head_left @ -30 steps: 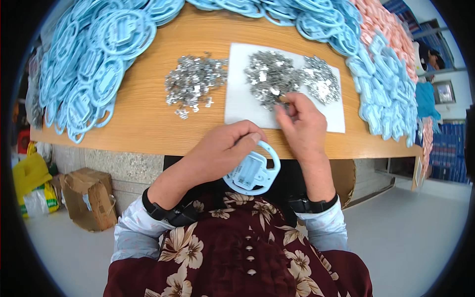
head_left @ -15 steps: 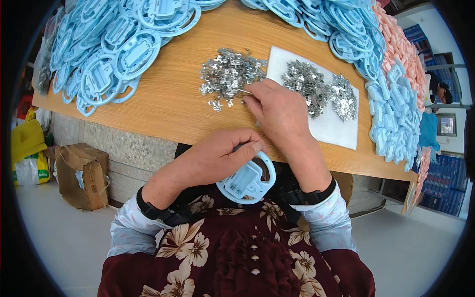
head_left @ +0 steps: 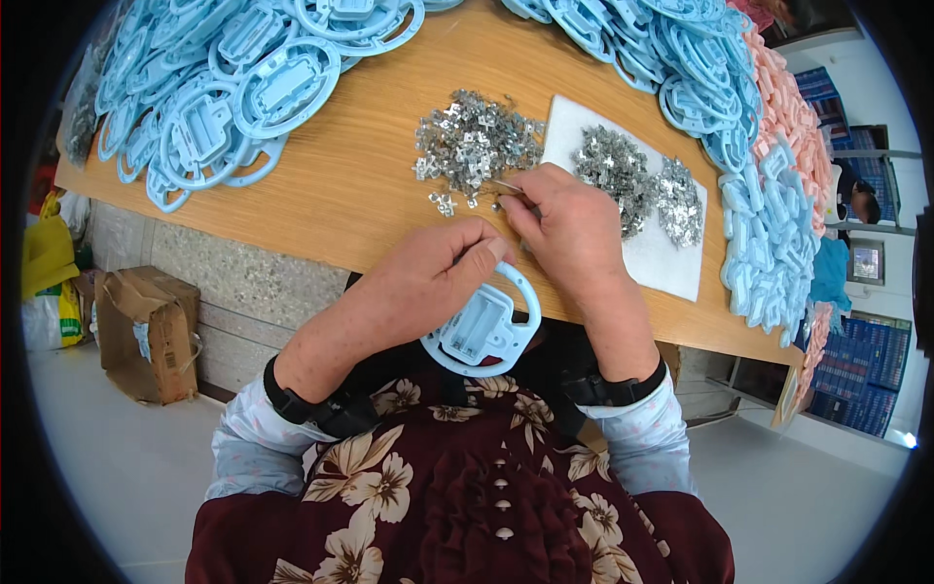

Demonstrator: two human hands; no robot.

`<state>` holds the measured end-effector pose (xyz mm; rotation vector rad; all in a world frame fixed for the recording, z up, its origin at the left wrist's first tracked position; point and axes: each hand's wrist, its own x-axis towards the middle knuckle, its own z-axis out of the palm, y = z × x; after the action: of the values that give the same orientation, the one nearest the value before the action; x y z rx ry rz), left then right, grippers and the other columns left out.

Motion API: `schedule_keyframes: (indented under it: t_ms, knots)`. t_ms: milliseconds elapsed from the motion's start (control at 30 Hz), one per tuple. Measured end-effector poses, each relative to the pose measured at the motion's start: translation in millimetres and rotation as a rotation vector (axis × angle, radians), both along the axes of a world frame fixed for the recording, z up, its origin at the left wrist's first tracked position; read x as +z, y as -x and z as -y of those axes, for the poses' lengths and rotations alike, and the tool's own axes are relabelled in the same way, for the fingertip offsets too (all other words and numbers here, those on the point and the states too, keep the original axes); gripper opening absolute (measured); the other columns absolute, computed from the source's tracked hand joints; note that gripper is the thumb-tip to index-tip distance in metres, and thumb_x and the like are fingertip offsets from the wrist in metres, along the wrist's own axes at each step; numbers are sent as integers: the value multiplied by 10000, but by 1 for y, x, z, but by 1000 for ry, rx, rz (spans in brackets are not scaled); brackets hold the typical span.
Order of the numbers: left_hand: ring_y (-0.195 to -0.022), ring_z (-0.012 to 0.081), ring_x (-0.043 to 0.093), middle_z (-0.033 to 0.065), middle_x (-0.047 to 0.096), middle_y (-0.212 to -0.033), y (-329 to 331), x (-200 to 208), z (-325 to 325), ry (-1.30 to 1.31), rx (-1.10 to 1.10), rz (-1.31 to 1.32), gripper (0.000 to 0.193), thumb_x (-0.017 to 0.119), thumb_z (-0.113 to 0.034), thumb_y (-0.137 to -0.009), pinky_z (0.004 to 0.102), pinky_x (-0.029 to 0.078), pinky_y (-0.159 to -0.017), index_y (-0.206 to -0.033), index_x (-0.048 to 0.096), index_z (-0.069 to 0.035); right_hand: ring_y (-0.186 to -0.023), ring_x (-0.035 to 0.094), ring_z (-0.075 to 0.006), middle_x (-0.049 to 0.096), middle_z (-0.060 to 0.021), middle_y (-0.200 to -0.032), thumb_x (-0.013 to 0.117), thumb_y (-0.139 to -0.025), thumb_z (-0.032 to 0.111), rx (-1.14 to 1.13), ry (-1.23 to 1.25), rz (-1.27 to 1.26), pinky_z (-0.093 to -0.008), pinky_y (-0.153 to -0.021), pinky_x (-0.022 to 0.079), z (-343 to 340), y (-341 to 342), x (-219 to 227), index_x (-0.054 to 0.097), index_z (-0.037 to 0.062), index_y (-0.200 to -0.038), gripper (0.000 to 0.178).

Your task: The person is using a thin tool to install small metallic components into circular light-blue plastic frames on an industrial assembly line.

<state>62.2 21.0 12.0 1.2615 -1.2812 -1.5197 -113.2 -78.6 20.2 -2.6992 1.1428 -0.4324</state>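
My left hand point(head_left: 413, 268) is closed on the upper rim of a light blue plastic housing point(head_left: 504, 339), held at the table's front edge above my lap. The housing is oval, with a recessed rectangular compartment facing up and a curved loop handle along one side. Just beyond it, my right hand point(head_left: 579, 229) pinches a thin metal rod-like tool point(head_left: 506, 185). The tool's tip reaches the lower right edge of a heap of small silvery metal clips point(head_left: 467, 146). Whether a clip is caught at the tip is too small to tell.
A white foam sheet point(head_left: 669, 271) bears two heaps of metal parts, one darker point(head_left: 613, 167), one brighter point(head_left: 678, 206). Blue housings point(head_left: 287, 88) pile up at far left and far right. Small blue parts point(head_left: 769, 243) and pink parts point(head_left: 778, 107) lie rightward. A cardboard box point(head_left: 146, 336) stands on the floor.
My left hand has lifted the blue housing slightly, toward the table and my right hand. The tool tip stays by the clip heap. The whole view has shifted a little.
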Motion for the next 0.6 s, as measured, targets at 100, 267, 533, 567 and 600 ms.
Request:
schedule_keyframes:
  t_ms: [100, 267, 533, 567, 600]
  knots:
    - [-786, 58, 557, 0, 627, -850, 0, -2, -1, 18, 69, 1, 233, 521, -208, -1055, 251, 481, -715, -1062, 637, -6, -767, 683, -293, 684, -103, -862, 714, -862, 227, -131, -187, 183, -406, -661, 525, -6, 3, 5, 698, 95, -1006, 195]
    - [-750, 73, 537, 3, 596, -798, 8, 0, 7, 149, 165, 89, 215, 553, -216, -1049, 261, 470, -681, -1064, 613, -10, -631, 598, -235, 624, -86, -741, 759, -820, 192, -194, -328, 326, -354, -582, 476, -19, 14, 17, 680, 58, -939, 196]
    - [-652, 277, 644, 162, 663, -763, 15, -1, 15, 270, 192, 188, 211, 593, -217, -995, 371, 484, -615, -996, 641, -12, -587, 502, -136, 564, -37, -660, 773, -825, 149, -281, -436, 457, -310, -557, 442, -32, 23, 19, 671, 22, -892, 176]
    - [-654, 274, 646, 160, 664, -764, 15, -2, 16, 300, 187, 198, 209, 596, -217, -993, 368, 487, -618, -990, 643, -14, -590, 504, -136, 565, -36, -661, 767, -833, 144, -262, -432, 463, -310, -562, 445, -33, 23, 20, 670, 20, -890, 167]
    - [-656, 274, 644, 159, 663, -765, 15, -2, 17, 281, 174, 194, 206, 598, -218, -991, 369, 486, -621, -992, 643, -17, -592, 506, -137, 565, -36, -661, 761, -841, 139, -242, -428, 469, -310, -568, 448, -34, 24, 20, 670, 18, -888, 158]
